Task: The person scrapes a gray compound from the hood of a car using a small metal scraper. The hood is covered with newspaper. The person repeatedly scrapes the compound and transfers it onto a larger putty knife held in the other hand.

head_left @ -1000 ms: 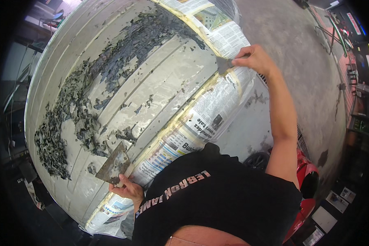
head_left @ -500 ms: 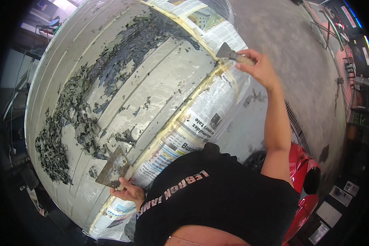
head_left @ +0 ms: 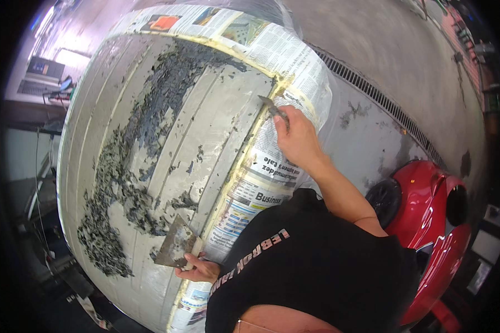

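Observation:
My left hand (head_left: 201,270) is closed around a wide, stained metal scraper (head_left: 178,243), its blade just above or against the near end of the ribbed vehicle roof (head_left: 205,125). In my right hand (head_left: 301,139) is a smaller putty knife (head_left: 270,105), its blade at the taped edge on the roof's right side; contact cannot be made out. Dark, curled paint scrapings (head_left: 164,91) run in a broad band over the roof, with a thick heap (head_left: 101,238) toward the left. Yellowish masking tape (head_left: 236,164) borders the roof along the newspaper (head_left: 266,161).
Clear plastic sheeting (head_left: 325,105) hangs past the newspaper on the right. A red car (head_left: 428,205) stands on the floor at the right, beside a long floor drain grate (head_left: 372,100). Further equipment lines the dark edges of the view.
My right hand has drawn the putty knife nearer along the taped edge, its blade now pointing more toward the roof. The view has shifted; my left hand keeps its scraper.

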Action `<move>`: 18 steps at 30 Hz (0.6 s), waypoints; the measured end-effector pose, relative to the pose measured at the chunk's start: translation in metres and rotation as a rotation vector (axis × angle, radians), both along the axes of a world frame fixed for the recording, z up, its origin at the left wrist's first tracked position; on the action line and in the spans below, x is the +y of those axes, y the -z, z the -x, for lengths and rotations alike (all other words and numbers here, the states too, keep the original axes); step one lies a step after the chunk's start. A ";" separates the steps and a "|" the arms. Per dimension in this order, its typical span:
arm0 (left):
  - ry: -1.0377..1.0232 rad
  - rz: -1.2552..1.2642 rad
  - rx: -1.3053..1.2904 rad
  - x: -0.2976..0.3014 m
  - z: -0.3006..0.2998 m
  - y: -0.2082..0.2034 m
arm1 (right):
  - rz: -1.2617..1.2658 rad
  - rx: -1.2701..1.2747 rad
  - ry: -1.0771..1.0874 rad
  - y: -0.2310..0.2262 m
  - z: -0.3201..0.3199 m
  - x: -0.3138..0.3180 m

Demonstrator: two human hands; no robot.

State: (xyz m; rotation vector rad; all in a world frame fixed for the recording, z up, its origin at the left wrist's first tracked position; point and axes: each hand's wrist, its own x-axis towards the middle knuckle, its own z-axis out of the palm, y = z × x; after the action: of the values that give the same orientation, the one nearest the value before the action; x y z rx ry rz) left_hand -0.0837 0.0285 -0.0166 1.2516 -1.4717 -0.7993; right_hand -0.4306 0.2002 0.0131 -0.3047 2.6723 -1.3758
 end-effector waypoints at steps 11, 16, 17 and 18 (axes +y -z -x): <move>0.068 -0.005 0.024 -0.003 -0.002 0.000 | -0.030 -0.035 0.085 0.002 0.000 -0.012; 0.094 -0.004 0.015 -0.007 -0.008 0.005 | -0.132 -0.098 0.109 -0.016 0.011 -0.010; 0.097 -0.011 0.016 -0.006 -0.008 0.004 | -0.124 -0.091 0.097 -0.016 0.011 -0.009; 0.100 -0.008 0.022 -0.006 -0.008 0.004 | -0.116 -0.084 0.084 -0.015 0.010 -0.008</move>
State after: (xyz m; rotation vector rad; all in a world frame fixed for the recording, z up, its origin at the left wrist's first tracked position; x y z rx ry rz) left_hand -0.0758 0.0221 -0.0209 1.1782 -1.5240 -0.8835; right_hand -0.4411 0.1917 0.0283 -0.1214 2.7091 -1.2194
